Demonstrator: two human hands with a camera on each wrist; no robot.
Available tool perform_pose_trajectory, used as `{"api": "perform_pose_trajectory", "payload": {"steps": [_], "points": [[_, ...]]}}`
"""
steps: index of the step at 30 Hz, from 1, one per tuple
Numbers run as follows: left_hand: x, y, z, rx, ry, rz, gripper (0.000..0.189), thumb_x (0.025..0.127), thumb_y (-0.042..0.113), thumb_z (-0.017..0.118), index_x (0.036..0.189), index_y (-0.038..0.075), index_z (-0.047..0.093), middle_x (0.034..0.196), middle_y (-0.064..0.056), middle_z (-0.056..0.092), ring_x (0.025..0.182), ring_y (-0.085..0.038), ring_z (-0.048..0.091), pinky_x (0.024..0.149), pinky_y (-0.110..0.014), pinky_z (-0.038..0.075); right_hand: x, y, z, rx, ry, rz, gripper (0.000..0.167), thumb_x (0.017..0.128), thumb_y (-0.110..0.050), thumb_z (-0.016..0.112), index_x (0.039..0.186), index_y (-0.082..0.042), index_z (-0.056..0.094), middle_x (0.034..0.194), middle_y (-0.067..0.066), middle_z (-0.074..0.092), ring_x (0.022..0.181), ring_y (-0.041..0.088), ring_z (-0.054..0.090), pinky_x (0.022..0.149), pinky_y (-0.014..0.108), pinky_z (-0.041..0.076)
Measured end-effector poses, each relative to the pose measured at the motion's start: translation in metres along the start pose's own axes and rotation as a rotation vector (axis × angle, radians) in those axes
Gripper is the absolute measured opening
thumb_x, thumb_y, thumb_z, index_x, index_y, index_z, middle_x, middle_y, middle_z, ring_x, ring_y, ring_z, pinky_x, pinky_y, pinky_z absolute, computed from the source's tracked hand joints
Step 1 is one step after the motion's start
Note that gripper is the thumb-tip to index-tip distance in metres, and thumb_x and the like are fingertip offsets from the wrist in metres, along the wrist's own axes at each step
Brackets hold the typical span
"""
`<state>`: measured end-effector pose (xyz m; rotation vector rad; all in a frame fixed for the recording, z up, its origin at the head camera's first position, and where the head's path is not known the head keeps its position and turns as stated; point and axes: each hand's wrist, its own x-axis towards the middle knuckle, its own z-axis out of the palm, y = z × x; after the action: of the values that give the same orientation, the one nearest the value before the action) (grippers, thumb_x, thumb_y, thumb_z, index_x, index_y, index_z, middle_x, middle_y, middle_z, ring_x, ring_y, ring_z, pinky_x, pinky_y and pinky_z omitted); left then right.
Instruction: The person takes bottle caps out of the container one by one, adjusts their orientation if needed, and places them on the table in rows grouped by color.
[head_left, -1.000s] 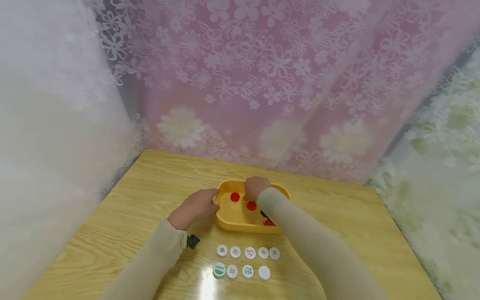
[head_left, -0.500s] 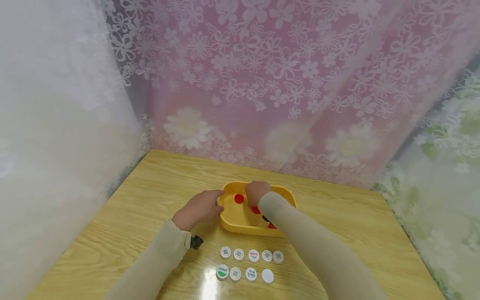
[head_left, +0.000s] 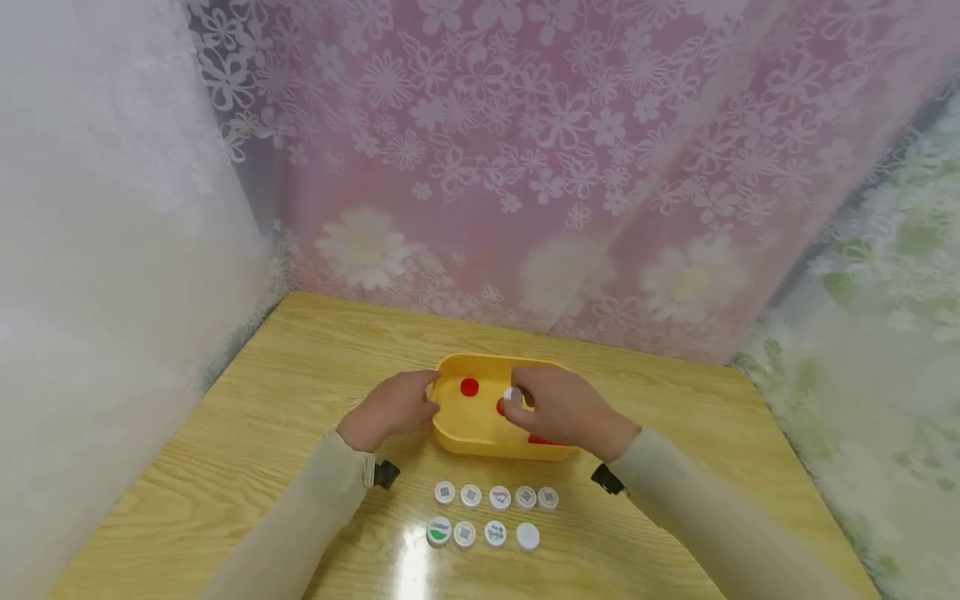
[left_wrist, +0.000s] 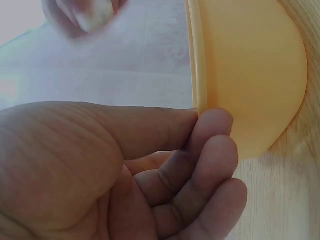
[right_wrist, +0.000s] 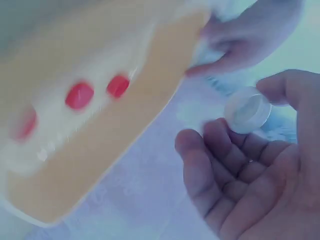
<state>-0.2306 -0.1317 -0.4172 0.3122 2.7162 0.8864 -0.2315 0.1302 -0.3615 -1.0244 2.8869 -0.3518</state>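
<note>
In the head view, a yellow plastic basin (head_left: pixel 468 447) stands on the table with 3 red bottle caps (head_left: pixel 469 387) in it, one partly hidden. My left hand (head_left: pixel 390 410) grips the basin's left rim; in the left wrist view its curled fingers and thumb meet at the rim (left_wrist: pixel 200 60). My right hand (head_left: pixel 566 408) is above the basin's right side, pinching a white bottle cap (right_wrist: pixel 247 110) between thumb and fingers. The right wrist view shows the cap's hollow side, blurred.
In front of the basin, several white bottle caps (head_left: pixel 499 497) lie in two rows, some with printed tops. One in the nearer row has a green print (head_left: pixel 438 532). Floral curtains (head_left: pixel 480 167) hang around the wooden table (head_left: pixel 337 333).
My right hand has come up out of the basin and back toward me, now with a white bottle cap in its fingers. My left hand stays at the rim.
</note>
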Motion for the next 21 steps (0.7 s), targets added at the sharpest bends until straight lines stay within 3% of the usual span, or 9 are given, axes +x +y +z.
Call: {"api": "perform_pose_trajectory", "payload": {"steps": [3,5,8,10,16,21], "points": [[0.001,0.000,0.000,-0.006,-0.001,-0.008,0.060,0.101,0.017,0.065,0.156,0.005,0.044,0.077,0.000,0.068,0.065,-0.014,0.062,0.073,-0.034,0.052,-0.045,-0.004,0.004,0.059,0.060,-0.119,0.012,0.096,-0.023,0.072,0.104,-0.017,0.065,0.091,-0.009,0.063,0.077,0.008,0.058,0.072,0.028,0.054],[0.001,0.000,0.000,-0.005,-0.004,-0.010,0.060,0.101,0.017,0.065,0.156,0.005,0.044,0.077,0.000,0.068,0.065,-0.014,0.062,0.070,-0.033,0.051,-0.074,-0.003,0.010,0.107,0.090,-0.166,0.025,0.095,-0.022,0.076,0.117,-0.018,0.065,0.103,-0.012,0.065,0.087,0.005,0.062,0.079,0.027,0.057],[0.001,0.000,0.000,0.002,-0.006,-0.014,0.060,0.102,0.017,0.065,0.157,0.005,0.043,0.079,-0.001,0.068,0.066,-0.013,0.062,0.072,-0.033,0.052,-0.110,0.003,0.022,0.164,0.112,-0.204,0.033,0.093,-0.021,0.079,0.123,-0.019,0.065,0.107,-0.014,0.066,0.089,0.002,0.062,0.079,0.027,0.058],[0.000,0.001,-0.001,0.005,-0.007,-0.016,0.061,0.102,0.017,0.065,0.157,0.005,0.043,0.081,-0.002,0.070,0.067,-0.013,0.063,0.076,-0.035,0.053,-0.129,0.010,0.032,0.192,0.085,-0.174,0.032,0.094,-0.021,0.079,0.123,-0.020,0.066,0.107,-0.016,0.066,0.089,0.002,0.063,0.077,0.028,0.058],[0.001,0.000,-0.001,0.009,-0.015,-0.021,0.061,0.101,0.017,0.065,0.157,0.005,0.042,0.082,-0.004,0.071,0.067,-0.014,0.062,0.081,-0.038,0.053,-0.152,0.027,0.061,0.297,-0.129,0.027,0.020,0.097,-0.036,0.073,0.113,-0.027,0.067,0.104,-0.023,0.065,0.092,-0.001,0.063,0.078,0.030,0.058],[0.003,0.004,0.002,0.008,-0.013,-0.023,0.061,0.102,0.017,0.065,0.157,0.006,0.042,0.082,-0.004,0.071,0.067,-0.014,0.062,0.079,-0.036,0.052,-0.155,0.035,0.076,0.262,-0.127,0.035,0.019,0.094,-0.039,0.076,0.108,-0.028,0.070,0.099,-0.022,0.059,0.086,-0.001,0.056,0.076,0.026,0.054]]}}
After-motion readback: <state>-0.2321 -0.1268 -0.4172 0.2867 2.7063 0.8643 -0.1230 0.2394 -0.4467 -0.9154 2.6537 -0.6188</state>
